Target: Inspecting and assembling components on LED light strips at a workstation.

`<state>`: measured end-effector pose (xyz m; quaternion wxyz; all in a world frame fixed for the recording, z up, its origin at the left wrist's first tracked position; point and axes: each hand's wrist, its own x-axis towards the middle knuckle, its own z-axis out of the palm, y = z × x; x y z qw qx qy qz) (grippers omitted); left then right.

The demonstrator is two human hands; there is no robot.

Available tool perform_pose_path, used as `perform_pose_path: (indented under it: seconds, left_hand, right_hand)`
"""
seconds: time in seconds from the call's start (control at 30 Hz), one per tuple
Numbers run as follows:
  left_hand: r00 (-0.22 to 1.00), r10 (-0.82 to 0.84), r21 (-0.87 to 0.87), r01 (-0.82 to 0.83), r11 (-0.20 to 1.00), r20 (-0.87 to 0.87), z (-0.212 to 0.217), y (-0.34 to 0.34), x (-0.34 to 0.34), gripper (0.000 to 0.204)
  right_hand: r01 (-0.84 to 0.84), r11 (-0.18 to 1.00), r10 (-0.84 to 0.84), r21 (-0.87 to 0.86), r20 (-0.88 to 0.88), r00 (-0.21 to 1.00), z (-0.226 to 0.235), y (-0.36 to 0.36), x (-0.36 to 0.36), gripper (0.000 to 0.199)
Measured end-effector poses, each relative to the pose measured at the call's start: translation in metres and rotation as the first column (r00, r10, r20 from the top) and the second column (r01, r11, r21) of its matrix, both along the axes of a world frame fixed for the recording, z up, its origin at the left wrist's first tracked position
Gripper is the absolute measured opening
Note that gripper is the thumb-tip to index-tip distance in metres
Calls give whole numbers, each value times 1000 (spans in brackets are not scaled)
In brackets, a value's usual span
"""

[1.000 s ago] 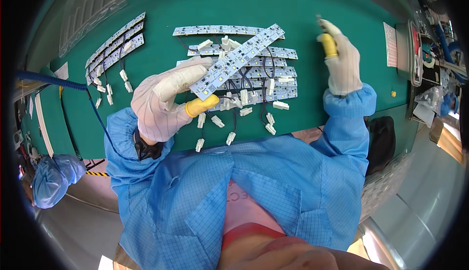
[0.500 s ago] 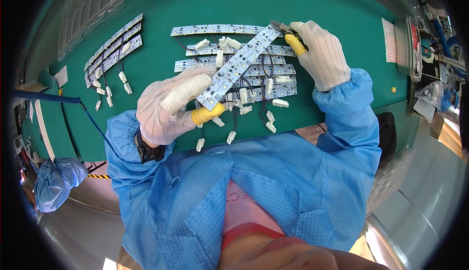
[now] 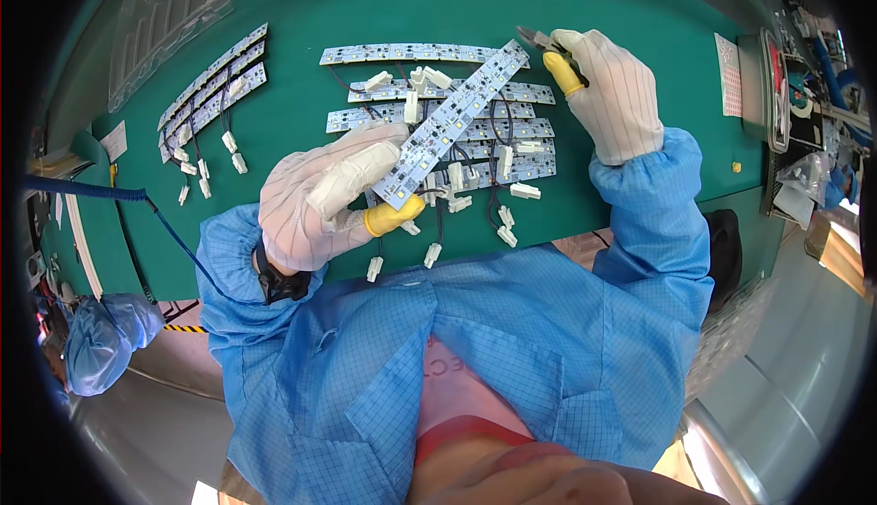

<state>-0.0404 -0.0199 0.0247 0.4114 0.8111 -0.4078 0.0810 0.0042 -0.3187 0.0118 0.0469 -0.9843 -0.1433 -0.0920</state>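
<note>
My left hand (image 3: 324, 196), in a striped white glove with a yellow fingertip cover, grips the lower end of an LED circuit board strip (image 3: 452, 121). The strip slants up to the right above several similar LED strips (image 3: 512, 131) lying on the green mat. Dark wires with white connectors (image 3: 432, 255) trail from those strips. My right hand (image 3: 607, 89), gloved the same way, is closed around small cutting pliers (image 3: 539, 39). Their jaws point up and left, just apart from the upper end of the held strip. The pliers' handles are mostly hidden in the glove.
Another group of LED strips (image 3: 215, 85) with wires lies at the left. Behind it sits a clear plastic tray (image 3: 174, 21). A blue coiled cord (image 3: 87, 185) runs to my left wrist. A metal-edged bin (image 3: 775, 94) stands at the right edge, near a printed sheet (image 3: 728, 76).
My right hand and the pliers have drawn slightly up and right, so the jaws have left the strip's upper end. The left hand and strip have shifted slightly right.
</note>
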Motion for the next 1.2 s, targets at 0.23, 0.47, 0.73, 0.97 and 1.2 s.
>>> perform_pose_path:
  seconds: [0.23, 0.47, 0.73, 0.97, 1.2]
  left_hand:
    - [1000, -25, 22, 25, 999, -3, -6, 1, -1, 57]
    - [999, -28, 22, 27, 999, 31, -6, 2, -2, 60]
    - [998, -25, 52, 22, 998, 65, -5, 0, -4, 58]
    - [994, -10, 54, 4, 999, 108, -6, -1, -5, 55]
    - [989, 6, 34, -12, 999, 150, -5, -3, -6, 51]
  right_hand:
    - [-92, 975, 96, -204, 11, 995, 11, 5, -5, 30]
    - [-96, 975, 102, -200, 20, 995, 10, 5, -5, 32]
    - [-58, 977, 66, -203, 34, 997, 10, 9, -10, 32]
    - [-55, 982, 59, -183, 16, 998, 11, 10, -10, 33]
    - [-58, 988, 59, -146, -2, 998, 9, 7, -10, 33]
